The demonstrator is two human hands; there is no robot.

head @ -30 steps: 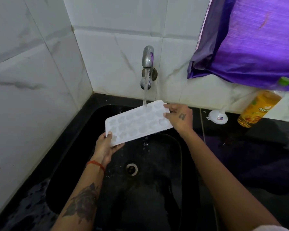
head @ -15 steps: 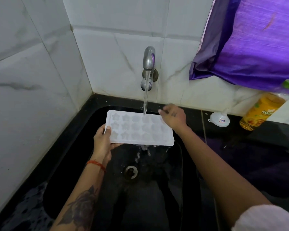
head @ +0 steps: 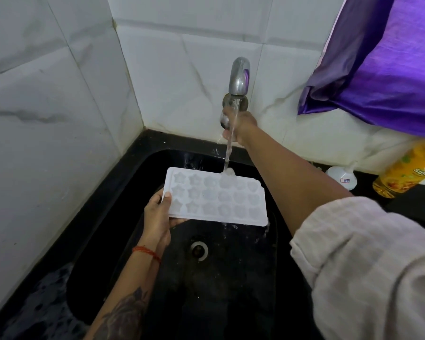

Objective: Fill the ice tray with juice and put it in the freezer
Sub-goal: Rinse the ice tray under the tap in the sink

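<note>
Head view shows the left hand (head: 157,214) holding the ice tray (head: 216,200) over the sink (head: 231,303) while the right hand (head: 239,126) grips the tap knob (head: 225,120), so the one-handed wet tray might slip.

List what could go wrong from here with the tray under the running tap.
1. Only the left hand holds the tray, by one end; the far end hangs free under the water and may tip or slip into the sink.
2. The right hand is up at the tap, so it cannot steady the tray.
3. Rinse water left in the cells would dilute juice from the bottle.
</note>
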